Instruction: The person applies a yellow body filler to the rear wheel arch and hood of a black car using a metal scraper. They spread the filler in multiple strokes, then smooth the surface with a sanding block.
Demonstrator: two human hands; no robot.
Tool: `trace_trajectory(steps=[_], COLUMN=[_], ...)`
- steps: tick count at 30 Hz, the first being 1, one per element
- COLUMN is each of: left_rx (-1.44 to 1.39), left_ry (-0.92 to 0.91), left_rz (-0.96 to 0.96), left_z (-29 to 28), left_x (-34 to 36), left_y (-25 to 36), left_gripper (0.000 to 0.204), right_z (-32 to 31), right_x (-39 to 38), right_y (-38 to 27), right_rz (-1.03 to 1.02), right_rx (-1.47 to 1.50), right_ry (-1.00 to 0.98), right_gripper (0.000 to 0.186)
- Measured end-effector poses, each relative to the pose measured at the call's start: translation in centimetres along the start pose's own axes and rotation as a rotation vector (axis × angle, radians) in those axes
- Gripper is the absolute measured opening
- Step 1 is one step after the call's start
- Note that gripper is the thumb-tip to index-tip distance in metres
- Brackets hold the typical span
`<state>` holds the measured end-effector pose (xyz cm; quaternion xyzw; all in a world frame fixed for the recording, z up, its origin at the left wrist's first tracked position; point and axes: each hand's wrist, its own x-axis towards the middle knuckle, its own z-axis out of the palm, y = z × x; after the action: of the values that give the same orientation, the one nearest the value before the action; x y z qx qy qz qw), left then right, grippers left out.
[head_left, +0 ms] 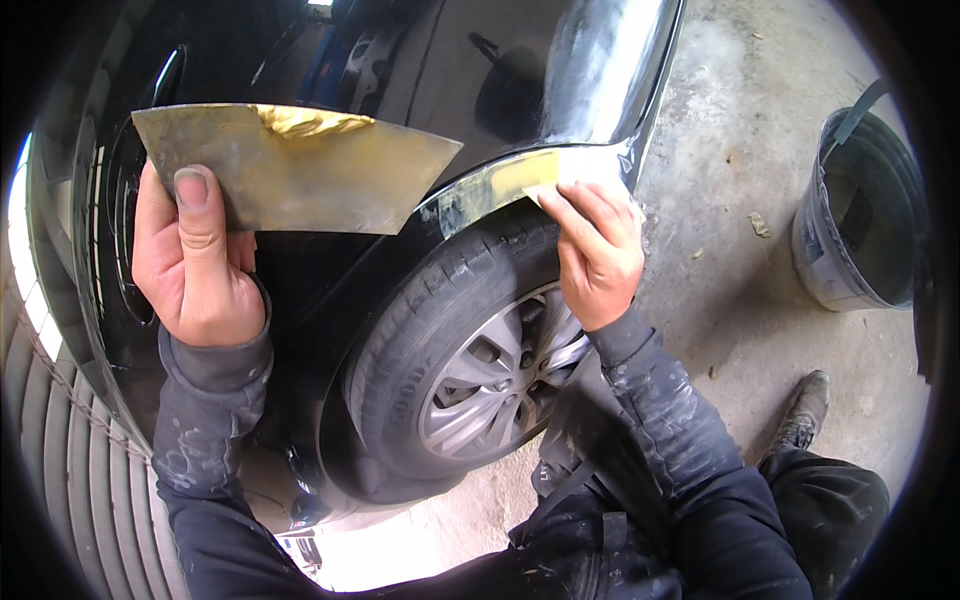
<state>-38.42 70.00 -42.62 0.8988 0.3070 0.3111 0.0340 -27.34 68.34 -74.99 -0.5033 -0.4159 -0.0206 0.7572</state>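
Observation:
My left hand (200, 260) grips a wide metal plate (290, 190), thumb across its face, with a lump of yellow putty (310, 121) along its top edge. My right hand (595, 250) is closed at the black car's rear wheel arch (465, 200), fingers pinching a small pale flat piece (540, 194) against it, mostly hidden by them. A band of pale and yellowish filler (515, 175) runs along the arch above the tyre (400, 330) and silver wheel rim (485, 400).
A dark plastic bucket (820, 260) with a tool leaning in it stands on the concrete floor (720, 300) at the right. My shoe (805, 410) is at lower right. A slatted metal shutter (60, 440) curves along the left edge.

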Motion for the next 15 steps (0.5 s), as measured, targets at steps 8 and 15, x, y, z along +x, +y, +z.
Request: trace_trajectory(steps=[8, 15], left_rx=[0.008, -0.002], left_ry=[-0.013, -0.011], left_rz=[-0.013, -0.023], left_z=[0.2, 0.1], left_x=[0.1, 0.0], left_y=[0.4, 0.5], left_gripper=[0.032, 0.031], right_z=[2.6, 0.5], right_x=[0.3, -1.2], right_y=[-1.6, -0.6], right_rz=[-0.022, -0.04], right_rx=[0.037, 0.006], right_ry=[-0.002, -0.041], right_gripper=[0.05, 0.047])
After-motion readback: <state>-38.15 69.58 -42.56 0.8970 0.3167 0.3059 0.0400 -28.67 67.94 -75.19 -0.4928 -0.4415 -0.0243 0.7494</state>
